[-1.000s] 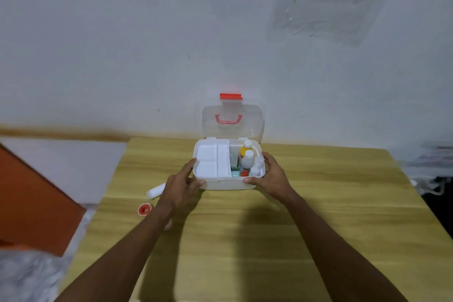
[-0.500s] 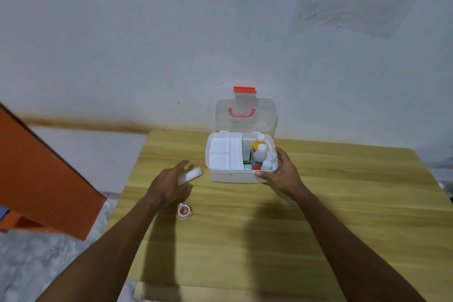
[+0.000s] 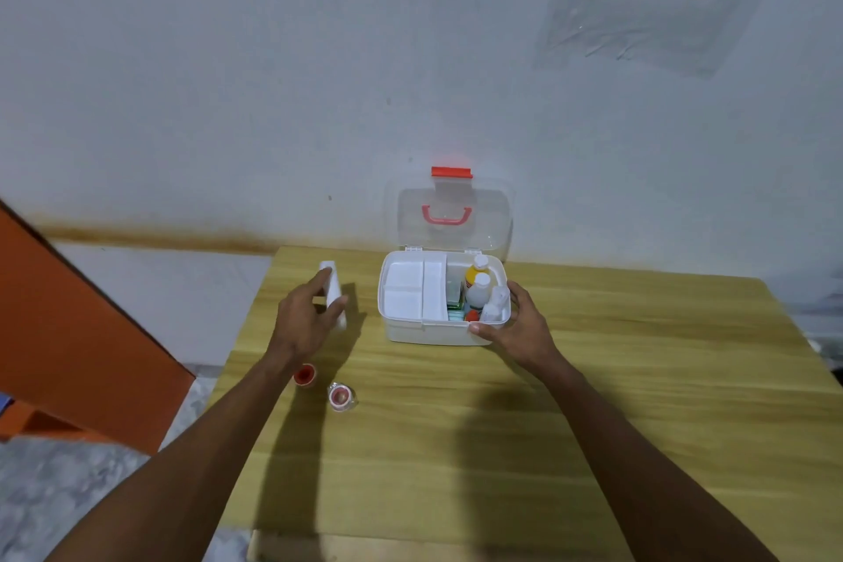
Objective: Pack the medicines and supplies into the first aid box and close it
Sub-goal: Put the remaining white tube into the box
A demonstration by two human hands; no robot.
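The white first aid box (image 3: 429,331) stands open on the wooden table (image 3: 593,402), its clear lid (image 3: 451,214) with a red handle upright against the wall. A white tray insert (image 3: 413,292) fills its left half; several bottles (image 3: 479,283) stand in its right half. My right hand (image 3: 515,322) grips the box's front right corner. My left hand (image 3: 305,319) holds a white tube (image 3: 332,287) lifted just left of the box. Two small red-capped containers (image 3: 304,374) (image 3: 341,397) lie on the table near my left wrist.
The table's left edge runs just beyond my left hand, with grey floor below it. An orange panel (image 3: 68,333) leans at the far left. A white wall rises directly behind the box.
My left hand left the box, took hold of the white tube on the table and raised it upright. My right hand kept hold of the box. The camera view shifted left.
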